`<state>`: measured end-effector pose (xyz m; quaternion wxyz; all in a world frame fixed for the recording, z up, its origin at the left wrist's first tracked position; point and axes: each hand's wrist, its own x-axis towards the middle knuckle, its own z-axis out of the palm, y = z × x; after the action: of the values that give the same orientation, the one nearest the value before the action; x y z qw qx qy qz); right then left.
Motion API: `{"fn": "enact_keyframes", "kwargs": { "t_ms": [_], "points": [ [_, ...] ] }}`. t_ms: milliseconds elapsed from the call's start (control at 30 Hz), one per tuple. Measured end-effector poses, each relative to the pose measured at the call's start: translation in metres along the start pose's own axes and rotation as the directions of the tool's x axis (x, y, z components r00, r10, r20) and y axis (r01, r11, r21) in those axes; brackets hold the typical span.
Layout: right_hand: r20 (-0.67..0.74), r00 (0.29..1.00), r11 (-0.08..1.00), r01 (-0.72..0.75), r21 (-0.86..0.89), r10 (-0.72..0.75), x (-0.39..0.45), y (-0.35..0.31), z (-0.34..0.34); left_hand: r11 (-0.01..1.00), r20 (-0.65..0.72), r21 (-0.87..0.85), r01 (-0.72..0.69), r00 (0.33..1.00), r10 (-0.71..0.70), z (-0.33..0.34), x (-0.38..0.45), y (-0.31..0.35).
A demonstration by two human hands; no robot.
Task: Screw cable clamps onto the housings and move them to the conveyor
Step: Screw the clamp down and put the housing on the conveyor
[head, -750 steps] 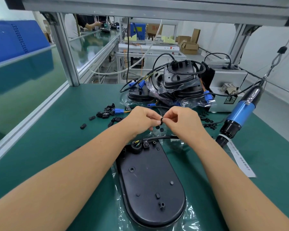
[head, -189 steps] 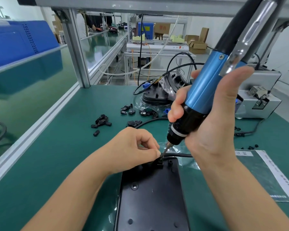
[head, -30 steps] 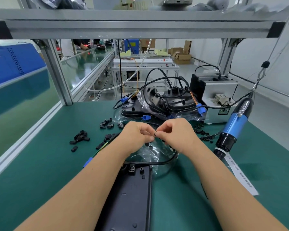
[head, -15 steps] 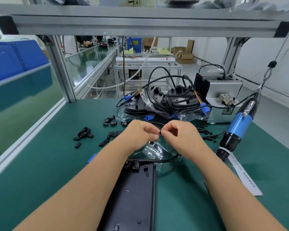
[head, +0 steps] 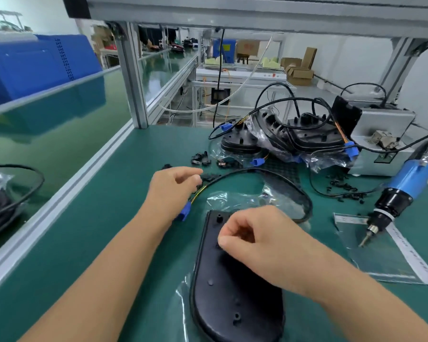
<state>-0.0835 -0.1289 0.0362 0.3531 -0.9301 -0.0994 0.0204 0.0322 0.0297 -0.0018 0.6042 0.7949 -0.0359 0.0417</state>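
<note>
Right hand is hovering over the top end of the housing, thumb and forefinger curling toward each other as if pinching something small. Whether a clamp or screw is in there, cannot tell; the fingers are hiding it. Judging by the position, it is working at the mounting point where the cable leaves the housing.

Left hand is reaching out toward the loose clamps scattered on the mat, fingers loosely curled, nothing visibly held. It is sitting just beside the cable's yellow wires and blue plug. Probably going for the next clamp, or clearing the cable aside.

The housing is lying flat, face down, on its plastic bag, near the bench edge, likely so the screw bosses are facing up within easy reach. The cable is looping out wide to the right and back.

Driver is hanging on its tether at right, bit just above a paper sheet, parked near the right hand's side. Screws are lying loose behind it, by the grey feeder box.

More bagged housings are waiting in a pile at the back. Conveyor is running along the left; one finished-looking unit is sitting on it.
</note>
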Motion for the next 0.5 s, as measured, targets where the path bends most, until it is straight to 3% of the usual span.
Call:
{"fn": "enact_keyframes", "kwargs": {
  "t_ms": [67,200,500],
  "points": [
    [-0.062,0.998,0.996,-0.03,-0.079,0.026,0.0019,-0.0025,0.0101,0.997,-0.036,-0.078,0.019,0.999,-0.022,-0.0063,-0.0049,-0.008],
    [-0.099,0.991,0.992,-0.098,-0.078,0.09,0.0038,0.0009,0.0133,0.989,-0.035,-0.149,0.014,0.999,-0.02,-0.006,-0.0088,-0.0115],
    [-0.103,0.987,0.984,-0.138,-0.115,0.127,0.0027,0.0002,0.0141,0.994,0.017,-0.104,-0.023,1.0,0.025,-0.0028,-0.0101,-0.012]
  ]
}}
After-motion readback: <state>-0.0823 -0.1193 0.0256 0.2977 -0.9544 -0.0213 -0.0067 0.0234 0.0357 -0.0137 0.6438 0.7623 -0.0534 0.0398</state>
